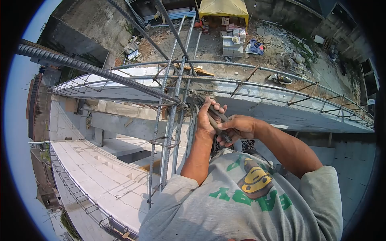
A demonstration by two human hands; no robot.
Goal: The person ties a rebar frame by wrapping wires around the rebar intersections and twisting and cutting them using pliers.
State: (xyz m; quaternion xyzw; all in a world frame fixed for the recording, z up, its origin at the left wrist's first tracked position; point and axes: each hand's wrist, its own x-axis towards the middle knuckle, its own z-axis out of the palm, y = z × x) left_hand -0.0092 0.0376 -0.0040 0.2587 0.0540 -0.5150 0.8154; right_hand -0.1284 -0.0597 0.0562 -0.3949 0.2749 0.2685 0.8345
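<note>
My left hand (207, 116) is closed around the handles of worn, grey-brown pincers (214, 116). On the same tool's lower end, my right hand (240, 127) is closed too, its thumb and fingers pressing together. The pincers' far end points at a rebar joint (181, 103), where upright bars and a thick slanting bar meet. Whether the jaws touch the steel or wire there I cannot tell. Just left of my left forearm rise the upright rebars (167, 136), ringed by a bent steel stirrup (165, 141).
Long horizontal rebar cages (297, 86) run along a white block wall (273, 108) ahead. A second block wall (100, 172) lies lower left. Thick bars (96, 72) slant across the upper left. Far below are rubble ground, a yellow canopy (224, 8) and stacked blocks (233, 47).
</note>
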